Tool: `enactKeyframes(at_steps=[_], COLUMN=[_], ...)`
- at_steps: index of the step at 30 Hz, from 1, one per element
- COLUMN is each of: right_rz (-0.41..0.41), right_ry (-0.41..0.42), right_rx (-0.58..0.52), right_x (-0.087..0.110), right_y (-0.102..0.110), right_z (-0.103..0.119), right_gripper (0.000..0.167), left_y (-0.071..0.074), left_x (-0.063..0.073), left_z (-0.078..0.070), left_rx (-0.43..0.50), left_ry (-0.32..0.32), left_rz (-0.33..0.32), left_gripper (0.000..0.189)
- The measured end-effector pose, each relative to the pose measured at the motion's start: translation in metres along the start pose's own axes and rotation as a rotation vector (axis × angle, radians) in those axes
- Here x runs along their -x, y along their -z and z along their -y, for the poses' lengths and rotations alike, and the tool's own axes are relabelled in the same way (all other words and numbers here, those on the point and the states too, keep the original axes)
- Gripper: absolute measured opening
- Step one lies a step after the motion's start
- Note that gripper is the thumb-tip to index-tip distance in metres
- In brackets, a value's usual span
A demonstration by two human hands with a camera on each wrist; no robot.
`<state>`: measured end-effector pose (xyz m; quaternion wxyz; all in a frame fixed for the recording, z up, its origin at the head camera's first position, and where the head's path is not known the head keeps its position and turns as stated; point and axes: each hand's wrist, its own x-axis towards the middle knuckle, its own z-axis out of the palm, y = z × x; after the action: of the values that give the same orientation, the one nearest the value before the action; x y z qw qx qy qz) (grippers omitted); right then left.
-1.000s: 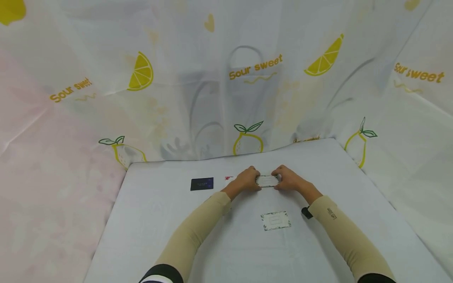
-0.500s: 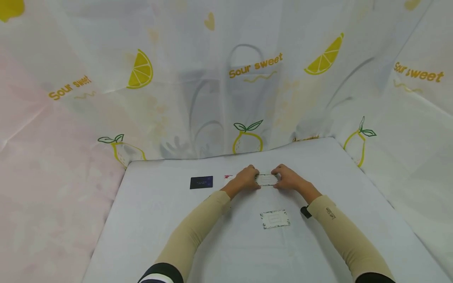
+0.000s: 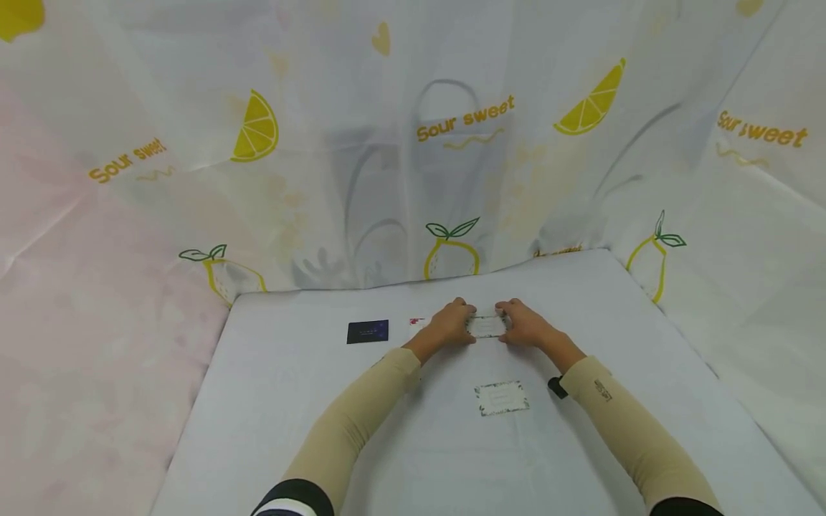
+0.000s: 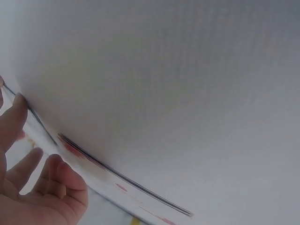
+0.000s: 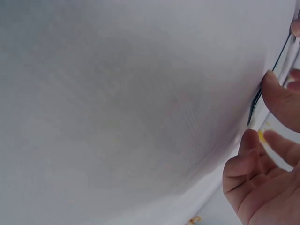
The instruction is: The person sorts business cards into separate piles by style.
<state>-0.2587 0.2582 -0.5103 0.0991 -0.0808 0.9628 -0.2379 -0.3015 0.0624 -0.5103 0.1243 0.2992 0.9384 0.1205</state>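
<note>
A white card with a leafy printed border [image 3: 487, 327] lies on the white table towards the back, between both hands. My left hand [image 3: 449, 326] holds its left end, thumb at the near edge and forefinger at the far edge. From the other side my right hand [image 3: 524, 327] holds the right end the same way. In the left wrist view the thumb [image 4: 18, 115] meets the card's thin dark edge; the right thumb [image 5: 276, 96] does likewise in the right wrist view. A similar leafy-bordered card [image 3: 502, 398] lies flat nearer the front.
A dark blue-black card [image 3: 368, 332] lies to the left. Between it and my left hand is a white card with red print [image 3: 416, 326], partly hidden by that hand. Behind the white table [image 3: 271, 401] hangs a lemon-printed curtain [image 3: 381, 179].
Both forefingers have lifted slightly at the card's far edge. The hands and the cards otherwise stay in place; the head view shifts a little.
</note>
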Motion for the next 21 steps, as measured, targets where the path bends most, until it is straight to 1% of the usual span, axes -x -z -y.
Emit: enactKeyframes(at_steps=[3, 7, 12, 14, 18, 21], right_rz=[-0.012, -0.061, -0.124, -0.136, -0.139, -0.144], right_ry=[-0.039, -0.043, -0.025, -0.024, -0.031, -0.012], right_rx=[0.038, 0.074, 0.118, 0.123, 0.087, 0.066], right_x=[0.001, 0.004, 0.018, 0.025, 0.035, 0.038], right_y=[-0.002, -0.004, -0.008, -0.009, -0.007, -0.005], right_z=[0.002, 0.005, 0.004, 0.003, 0.004, 0.005], right_gripper=[0.080, 0.082, 0.081, 0.078, 0.073, 0.071], left_y=[-0.002, -0.006, -0.008, -0.007, -0.004, -0.001], left_x=[0.000, 0.002, 0.008, 0.011, 0.018, 0.024], left_z=[0.000, 0.000, 0.002, 0.003, 0.005, 0.006], left_rx=[-0.004, -0.001, 0.074, 0.100, 0.117, 0.126], left_ry=[0.008, 0.005, -0.019, -0.030, -0.047, -0.056], left_rz=[-0.019, -0.062, -0.088, -0.088, -0.084, -0.083], left_gripper=[0.069, 0.069, 0.067, 0.065, 0.063, 0.063])
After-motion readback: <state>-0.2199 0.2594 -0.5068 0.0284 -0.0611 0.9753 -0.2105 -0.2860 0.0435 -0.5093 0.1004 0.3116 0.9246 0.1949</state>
